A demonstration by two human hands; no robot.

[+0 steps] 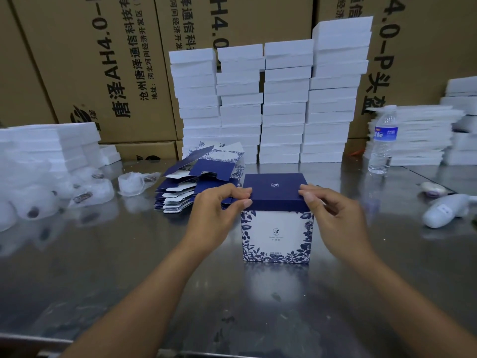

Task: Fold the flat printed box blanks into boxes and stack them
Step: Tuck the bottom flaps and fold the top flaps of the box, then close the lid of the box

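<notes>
A folded box (pixel 276 233), white with blue leaf print and a dark blue lid, stands upright in the middle of the steel table (pixel 129 267). My left hand (pixel 219 210) grips the lid's left edge with thumb and fingertips. My right hand (pixel 333 213) presses the lid's right edge the same way. A loose pile of flat printed box blanks (pixel 204 179) lies just behind and left of the box, some blanks tilted up.
Tall stacks of white foam blocks (pixel 271 104) line the back against brown cartons (pixel 90 68). More foam (pixel 49 146) and plastic-wrapped items (pixel 85 195) lie left. A water bottle (pixel 383 140), foam sheets (pixel 418 135) and a white hand tool (pixel 446 210) are at right.
</notes>
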